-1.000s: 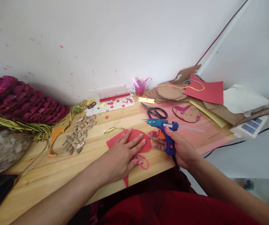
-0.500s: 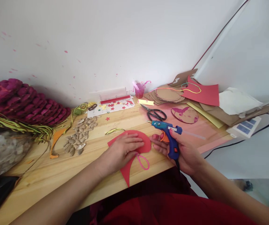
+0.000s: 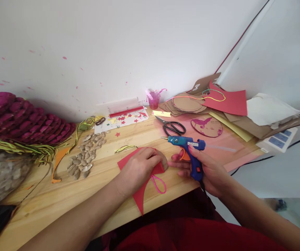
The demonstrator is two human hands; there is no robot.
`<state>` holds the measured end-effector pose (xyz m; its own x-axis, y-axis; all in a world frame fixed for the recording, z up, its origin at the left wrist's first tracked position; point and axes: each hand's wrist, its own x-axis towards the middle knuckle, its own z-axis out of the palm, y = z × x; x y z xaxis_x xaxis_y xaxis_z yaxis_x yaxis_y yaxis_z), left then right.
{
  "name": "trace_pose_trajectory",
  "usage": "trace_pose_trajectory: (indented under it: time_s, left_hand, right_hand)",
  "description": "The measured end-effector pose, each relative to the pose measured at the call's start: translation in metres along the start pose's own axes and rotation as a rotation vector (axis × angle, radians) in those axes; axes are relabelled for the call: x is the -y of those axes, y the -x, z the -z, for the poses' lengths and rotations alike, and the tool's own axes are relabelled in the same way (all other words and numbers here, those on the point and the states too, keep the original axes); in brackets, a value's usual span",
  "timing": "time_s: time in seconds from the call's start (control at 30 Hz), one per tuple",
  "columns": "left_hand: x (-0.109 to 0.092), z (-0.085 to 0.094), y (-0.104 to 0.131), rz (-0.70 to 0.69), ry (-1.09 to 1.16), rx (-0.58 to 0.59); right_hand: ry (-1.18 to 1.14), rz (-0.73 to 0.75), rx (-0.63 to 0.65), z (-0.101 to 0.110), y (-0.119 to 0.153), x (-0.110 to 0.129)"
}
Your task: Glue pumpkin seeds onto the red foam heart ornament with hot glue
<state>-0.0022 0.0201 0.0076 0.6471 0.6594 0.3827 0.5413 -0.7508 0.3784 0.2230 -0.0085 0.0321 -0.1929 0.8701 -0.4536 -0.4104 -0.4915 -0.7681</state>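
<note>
Nearest the table's (image 3: 124, 214) front edge, about midway along: red paper (image 3: 139, 195), tapering to a long point towards that edge, folded back at the right to bare a rounded brown board (image 3: 163, 158) beneath. Just beside, a pink cord loop (image 3: 163, 181). Over the paper, the left hand (image 3: 141, 165), seemingly pinching the lifted fold, contact partly hidden. To the right, fingertips just beside the board, the right hand (image 3: 209, 165), wrapped around a glue gun (image 3: 185, 141), nozzle pointing left, clear of the paper. Apparently at the step of parting paper from board for gluing; next, probably calls for steadying the fold, bringing the nozzle in and keeping fingertips away from it. Farther back, scissors (image 3: 169, 122); near the table's back edge, a pink-stained cup (image 3: 154, 101).
</note>
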Motion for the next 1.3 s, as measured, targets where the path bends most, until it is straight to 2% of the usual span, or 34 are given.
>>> trace_pose_trajectory:
  time_s: [0.13, 0.27, 0.47, 0.77, 1.3]
  left_hand:
    - [0.002, 0.001, 0.009, -0.023, -0.037, 0.023]
    - [0.004, 0.0, 0.014, -0.056, -0.066, 0.005]
    - [0.002, 0.002, 0.012, -0.012, -0.026, -0.018]
    - [0.006, 0.002, 0.011, -0.096, -0.033, -0.065]
    - [0.006, 0.003, 0.011, -0.09, -0.002, -0.064]
  right_hand:
    - [0.427, 0.113, 0.058, 0.011, -0.004, 0.013]
    - [0.871, 0.166, 0.016, 0.012, -0.006, 0.02]
    - [1.175, 0.366, -0.014, 0.008, -0.004, 0.023]
    - [1.286, 0.374, -0.009, 0.003, -0.005, 0.027]
    - [1.335, 0.387, -0.023, 0.003, -0.005, 0.024]
